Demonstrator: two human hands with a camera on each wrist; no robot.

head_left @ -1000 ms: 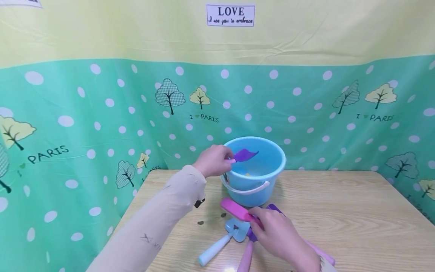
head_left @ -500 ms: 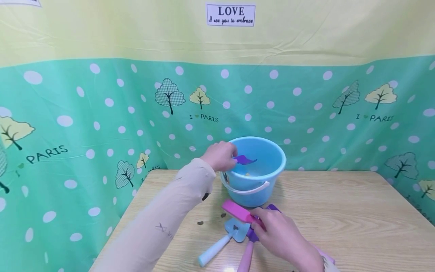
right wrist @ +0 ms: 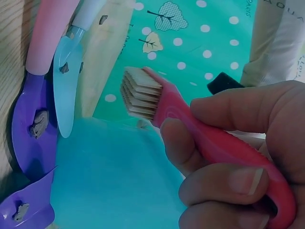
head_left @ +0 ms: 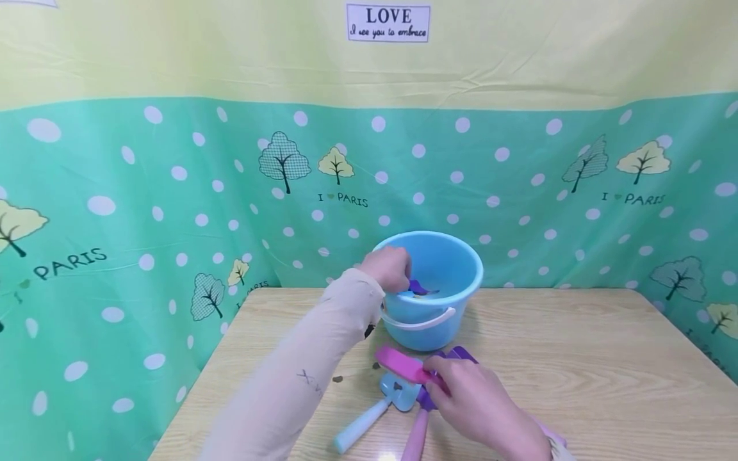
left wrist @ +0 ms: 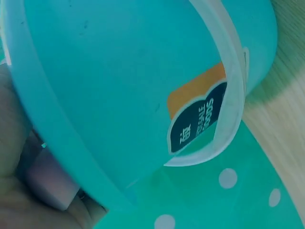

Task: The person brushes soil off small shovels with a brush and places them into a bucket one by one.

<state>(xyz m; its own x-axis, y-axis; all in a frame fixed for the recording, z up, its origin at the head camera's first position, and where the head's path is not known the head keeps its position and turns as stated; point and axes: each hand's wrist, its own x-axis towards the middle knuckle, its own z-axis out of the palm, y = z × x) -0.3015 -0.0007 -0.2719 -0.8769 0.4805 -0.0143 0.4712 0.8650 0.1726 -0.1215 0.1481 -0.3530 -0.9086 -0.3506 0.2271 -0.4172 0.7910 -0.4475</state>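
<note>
My left hand [head_left: 389,267] reaches over the rim into the light blue bucket [head_left: 461,301]. It grips the pinkish handle [left wrist: 52,179] of a small shovel, whose purple blade [head_left: 418,287] points down inside; the rest is hidden by hand and rim. In front of the bucket, my right hand [head_left: 481,400] holds a pink brush [head_left: 400,365] by its handle. Its pale bristles [right wrist: 140,93] show in the right wrist view. Below that hand lie a light blue shovel [head_left: 363,422] and a purple shovel with a pink handle [head_left: 416,435].
Another purple blade [head_left: 461,353] lies beside the right hand. Dark clumps stick to the shovels, one grey clump [right wrist: 39,124] among them, and a loose bit [head_left: 337,379] lies on the wooden table [head_left: 565,358]. A polka-dot curtain [head_left: 519,192] stands behind. The bucket's white handle [head_left: 421,324] hangs in front.
My left hand has moved right and down into the bucket, taking the purple shovel blade lower inside. The right hand and brush have barely moved.
</note>
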